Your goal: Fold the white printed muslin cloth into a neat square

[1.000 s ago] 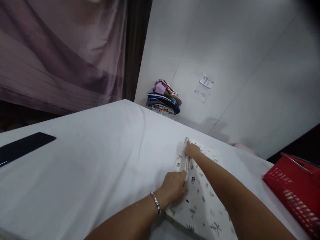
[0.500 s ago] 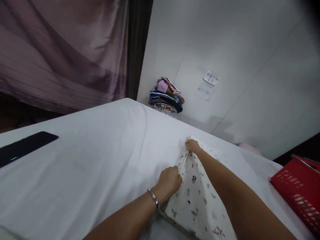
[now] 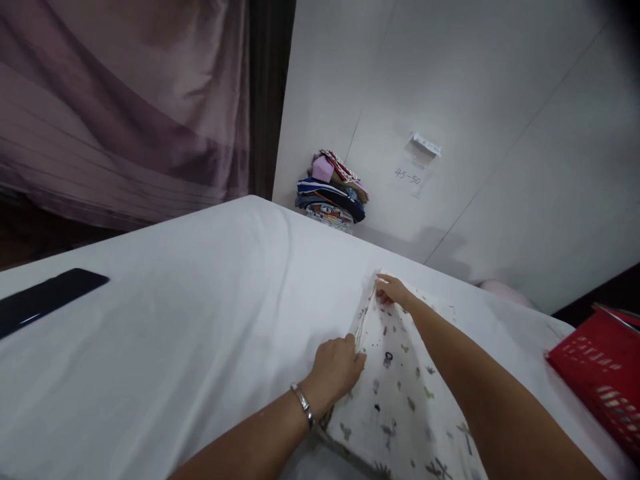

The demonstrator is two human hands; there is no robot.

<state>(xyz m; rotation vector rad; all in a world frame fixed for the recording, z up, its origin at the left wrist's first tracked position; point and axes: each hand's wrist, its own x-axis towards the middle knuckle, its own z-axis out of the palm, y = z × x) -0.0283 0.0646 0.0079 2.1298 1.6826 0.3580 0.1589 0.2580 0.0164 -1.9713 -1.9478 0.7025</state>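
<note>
Straightening the patterned cloth (image 3: 400, 393), apparently, the left hand (image 3: 336, 370) gripped its edge; the right hand (image 3: 395, 292) touched its far corner, hold unclear; tautness seemed needed next.

White-covered surface (image 3: 210, 293), with three things laid on it.
Soft creases are spread across its left and middle; a dark, flat, glossy object (image 3: 53, 300) is placed at the left, a white printed fabric (image 3: 393, 393) is laid right of centre, partly gathered into a ridge, and a red item (image 3: 597, 373) with pale lettering is set at the right.
</note>
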